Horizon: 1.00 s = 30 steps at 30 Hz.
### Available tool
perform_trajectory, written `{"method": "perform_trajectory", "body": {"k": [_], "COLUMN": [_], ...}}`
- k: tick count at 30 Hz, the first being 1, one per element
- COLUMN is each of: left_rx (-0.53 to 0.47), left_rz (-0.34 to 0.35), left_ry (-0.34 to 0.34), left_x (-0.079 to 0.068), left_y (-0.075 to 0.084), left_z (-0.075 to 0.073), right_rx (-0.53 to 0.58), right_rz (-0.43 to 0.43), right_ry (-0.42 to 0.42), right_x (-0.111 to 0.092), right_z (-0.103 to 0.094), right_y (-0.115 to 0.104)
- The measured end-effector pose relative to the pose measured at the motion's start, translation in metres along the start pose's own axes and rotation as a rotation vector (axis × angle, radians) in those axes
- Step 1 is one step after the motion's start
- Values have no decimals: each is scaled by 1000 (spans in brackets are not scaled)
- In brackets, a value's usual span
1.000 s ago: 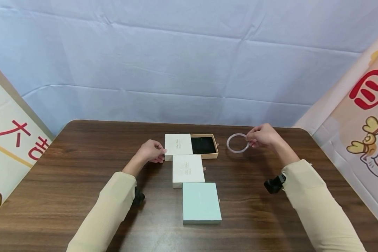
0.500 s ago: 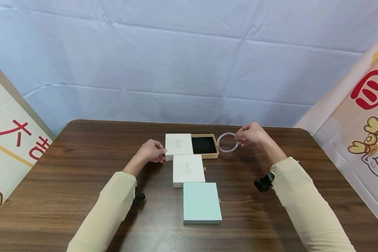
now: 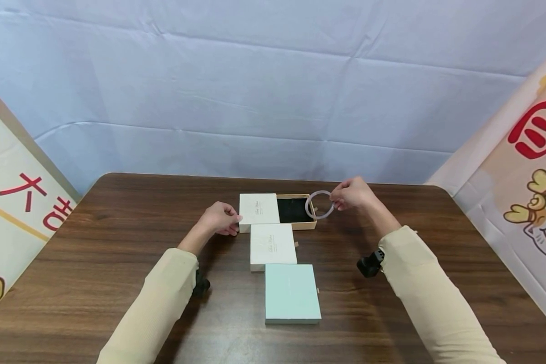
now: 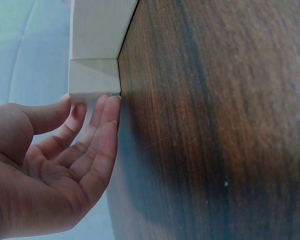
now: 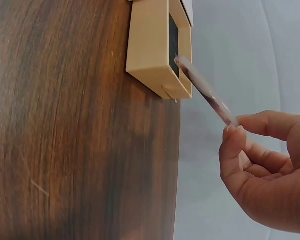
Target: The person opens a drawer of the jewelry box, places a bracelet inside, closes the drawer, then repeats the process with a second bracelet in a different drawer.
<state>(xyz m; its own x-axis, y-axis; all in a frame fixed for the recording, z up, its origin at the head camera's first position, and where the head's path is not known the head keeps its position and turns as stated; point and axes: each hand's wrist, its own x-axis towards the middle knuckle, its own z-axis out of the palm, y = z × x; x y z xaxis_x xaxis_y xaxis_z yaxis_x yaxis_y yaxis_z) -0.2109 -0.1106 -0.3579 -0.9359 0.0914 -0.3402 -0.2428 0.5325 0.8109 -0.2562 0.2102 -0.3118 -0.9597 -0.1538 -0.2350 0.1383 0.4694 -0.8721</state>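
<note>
In the head view, my right hand [image 3: 352,193] pinches a pale translucent bangle [image 3: 309,203] between thumb and fingertips. The bangle slants over the outer end of an open drawer [image 3: 296,226] lined in black, which sticks out to the right of a white gift box [image 3: 258,208]. At that box's left end rests my left hand [image 3: 219,219]. From the left wrist, its thumb meets the upper edge of the end face [image 4: 94,77] and the loosely bent fingers touch lower down. The right wrist view shows the bangle [image 5: 205,87] nearly edge-on, its far end overlapping the drawer opening.
A second white box [image 3: 273,245], closed, sits just in front of the first. Nearer still lies a closed mint-green box [image 3: 292,293]. All stand on a dark wooden table [image 3: 141,212], with a pale cloth backdrop [image 3: 273,101] behind its far edge.
My right hand has carried the bangle leftward, from right of the drawer to over its outer end. The left hand and the boxes have stayed in place.
</note>
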Motion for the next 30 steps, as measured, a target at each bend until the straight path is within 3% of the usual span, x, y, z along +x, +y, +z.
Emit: {"method": "perform_trajectory", "body": {"k": [30], "left_rx": [22], "left_rz": [19], "left_ry": [3], "left_x": [-2], "left_y": [2], "left_z": [1], "right_rx": [6], "right_rz": [-24], "right_ry": [-15], "right_x": [4], "right_z": [19], "right_y": [3]}}
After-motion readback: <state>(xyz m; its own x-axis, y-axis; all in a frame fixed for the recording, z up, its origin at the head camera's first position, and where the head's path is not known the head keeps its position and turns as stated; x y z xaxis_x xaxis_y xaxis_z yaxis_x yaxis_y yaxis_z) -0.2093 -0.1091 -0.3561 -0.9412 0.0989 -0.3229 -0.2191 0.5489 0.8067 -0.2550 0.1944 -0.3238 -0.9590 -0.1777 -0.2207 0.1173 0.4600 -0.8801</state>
